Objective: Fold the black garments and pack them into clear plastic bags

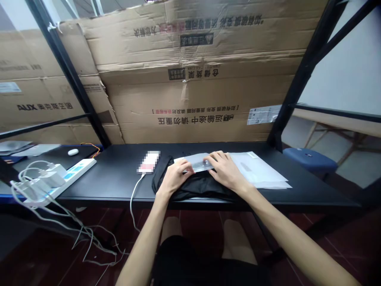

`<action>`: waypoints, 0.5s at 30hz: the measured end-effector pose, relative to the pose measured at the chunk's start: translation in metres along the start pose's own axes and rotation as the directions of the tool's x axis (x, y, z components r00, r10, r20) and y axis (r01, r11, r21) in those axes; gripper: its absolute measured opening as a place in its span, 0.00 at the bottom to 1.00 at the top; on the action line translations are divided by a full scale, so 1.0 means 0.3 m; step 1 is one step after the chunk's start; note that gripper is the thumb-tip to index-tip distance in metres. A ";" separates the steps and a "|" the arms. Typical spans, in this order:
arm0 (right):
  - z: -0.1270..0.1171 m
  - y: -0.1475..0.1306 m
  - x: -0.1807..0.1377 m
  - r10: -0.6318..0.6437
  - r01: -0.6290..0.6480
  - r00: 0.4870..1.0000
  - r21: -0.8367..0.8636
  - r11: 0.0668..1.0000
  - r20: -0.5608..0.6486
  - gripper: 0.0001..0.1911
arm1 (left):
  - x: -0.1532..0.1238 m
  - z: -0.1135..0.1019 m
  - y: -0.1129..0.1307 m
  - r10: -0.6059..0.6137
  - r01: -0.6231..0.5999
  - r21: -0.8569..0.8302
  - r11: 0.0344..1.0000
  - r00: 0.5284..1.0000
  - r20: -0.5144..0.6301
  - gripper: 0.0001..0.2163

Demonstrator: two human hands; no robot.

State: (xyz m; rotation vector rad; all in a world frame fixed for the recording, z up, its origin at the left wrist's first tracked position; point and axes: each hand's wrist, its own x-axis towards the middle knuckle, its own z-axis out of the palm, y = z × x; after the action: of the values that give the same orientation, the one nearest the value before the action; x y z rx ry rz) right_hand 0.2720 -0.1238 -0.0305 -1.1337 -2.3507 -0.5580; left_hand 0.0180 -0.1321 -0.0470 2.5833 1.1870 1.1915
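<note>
A translucent plastic bag (195, 159), partly folded, lies between my two hands over a crumpled black cloth (198, 188). My left hand (175, 176) is closed, its thumb and fingers pinching the near left edge of the plastic. At the right end, my right hand (224, 169) grips the same bag with bent fingers and covers part of it. Just right of that hand lie more flat translucent plastic bags (256, 171), overlapping, with a small label near their far edge.
A phone (149, 162) on a white cable lies left of the cloth on the black table (119, 178). A power strip (79, 169) with several plugged chargers sits farther left. Cardboard (190, 91) stands along the back. A blue stool (309, 159) is at right.
</note>
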 end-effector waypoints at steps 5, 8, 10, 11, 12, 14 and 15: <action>0.034 -0.066 0.087 -0.122 0.121 0.986 0.020 0.992 0.113 0.24 | 0.003 0.009 -0.007 0.022 -0.021 0.012 1.000 0.999 -0.045 0.04; 0.058 -0.058 0.131 -0.132 0.123 0.980 0.068 0.990 0.147 0.29 | 0.007 0.005 -0.002 0.034 -0.031 0.042 0.999 0.996 -0.087 0.01; 0.061 -0.033 0.158 -0.115 0.099 0.982 0.116 0.988 0.147 0.30 | 0.008 0.000 0.007 0.042 -0.032 0.064 0.997 0.986 -0.159 0.04; 0.058 -0.016 0.172 -0.101 0.082 0.985 0.135 0.987 0.142 0.30 | 0.008 -0.003 0.012 0.042 -0.028 0.070 0.997 0.979 -0.201 0.05; 0.053 0.003 0.186 -0.086 0.066 0.987 0.147 0.987 0.134 0.30 | 0.008 -0.006 0.016 0.039 -0.023 0.070 0.997 0.969 -0.242 0.06; 0.041 0.046 0.215 -0.050 0.033 0.992 0.148 0.988 0.117 0.31 | 0.006 -0.011 0.024 0.031 -0.011 0.064 0.998 0.947 -0.318 0.06; 0.037 0.070 0.229 -0.030 0.014 0.994 0.140 0.990 0.108 0.32 | 0.005 -0.012 0.026 0.021 0.000 0.059 0.998 0.936 -0.352 0.07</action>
State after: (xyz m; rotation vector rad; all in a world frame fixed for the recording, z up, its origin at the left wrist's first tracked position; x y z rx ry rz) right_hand 0.2485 -0.0637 0.0029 -1.1015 -2.4553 -0.3413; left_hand 0.0210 -0.1375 -0.0409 2.4860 1.2818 1.7032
